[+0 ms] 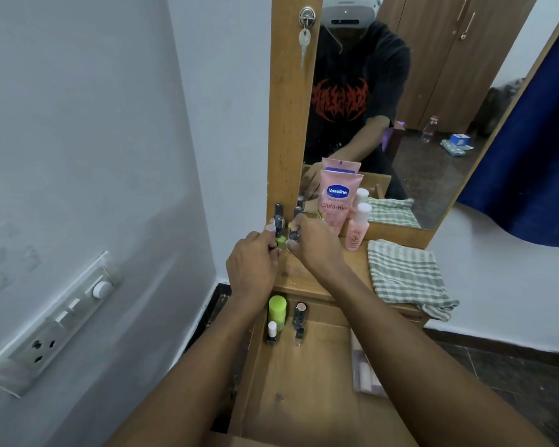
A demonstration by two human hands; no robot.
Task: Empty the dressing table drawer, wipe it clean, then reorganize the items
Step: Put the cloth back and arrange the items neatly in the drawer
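The open wooden drawer [317, 375] lies below me. In its far left corner stand a green-capped bottle [277, 311], a small white-capped bottle [272, 332] and a dark bottle [300, 317]. A flat pinkish packet [365, 372] lies at its right side. On the dressing table top [333, 272], both hands meet at a cluster of small nail polish bottles [279, 217]. My left hand [252, 262] grips a small pink-topped bottle [270, 230]. My right hand [313, 243] pinches a dark nail polish bottle [293, 235]. A green bottle [281, 241] sits between them.
A pink Vaseline tube [336, 198] and a pink pump bottle [357, 230] stand against the mirror [417, 108]. A green-striped cloth [407, 275] lies on the right of the top. A white wall with a switch panel [55, 324] is on the left.
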